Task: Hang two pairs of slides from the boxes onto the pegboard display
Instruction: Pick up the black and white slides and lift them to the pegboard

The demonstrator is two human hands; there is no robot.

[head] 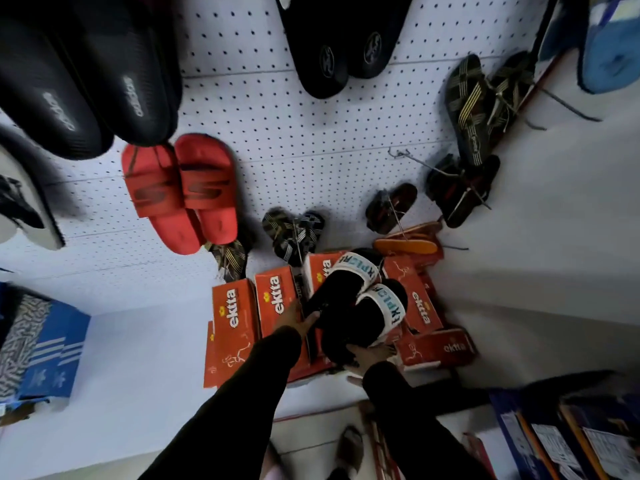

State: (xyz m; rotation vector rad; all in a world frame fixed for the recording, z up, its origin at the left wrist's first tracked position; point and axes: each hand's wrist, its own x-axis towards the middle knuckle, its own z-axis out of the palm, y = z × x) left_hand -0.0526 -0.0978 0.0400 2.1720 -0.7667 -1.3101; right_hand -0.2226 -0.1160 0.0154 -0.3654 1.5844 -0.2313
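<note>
both hands grip a pair of black slides (356,306) at five o'clock, above orange boxes (277,306): left hand (296,318) on one heel, right hand (370,356) under the other. this pair isn't yet on the pegboard (294,133); empty hook (398,155) at two o'clock.

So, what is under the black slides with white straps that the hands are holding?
Under the black slides held by the left hand and right hand stand orange boxes. The slides cover some box tops; box contents cannot be seen.
</note>
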